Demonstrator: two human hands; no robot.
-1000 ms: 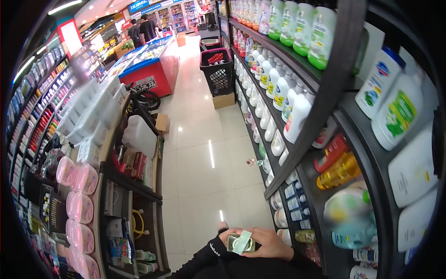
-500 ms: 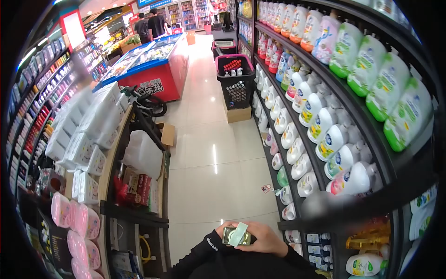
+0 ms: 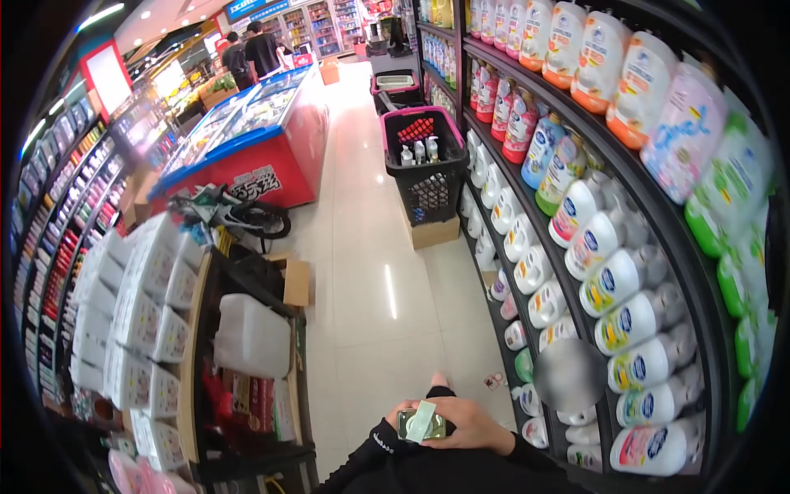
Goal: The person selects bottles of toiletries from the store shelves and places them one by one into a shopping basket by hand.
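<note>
Close to my body I hold a green pump bottle (image 3: pixel 411 429), seen from above with its pale green pump head uppermost. My left hand (image 3: pixel 390 415) is closed around the bottle's left side. My right hand (image 3: pixel 472 423) wraps its right side and far edge, with the thumb along the near side. The bottle hides parts of both hands' fingers. Its label cannot be read from here.
Shelves of white detergent bottles (image 3: pixel 646 331) line my right. White packs (image 3: pixel 141 313) are stacked on the left. Ahead are a black shopping basket (image 3: pixel 428 168) with several bottles, a parked bike (image 3: pixel 263 221), a red freezer (image 3: pixel 298 156) and two people (image 3: pixel 263 53).
I have moved forward along the aisle, so the basket, freezer and shelves appear nearer. Both hands keep the pump bottle in about the same place before my body.
</note>
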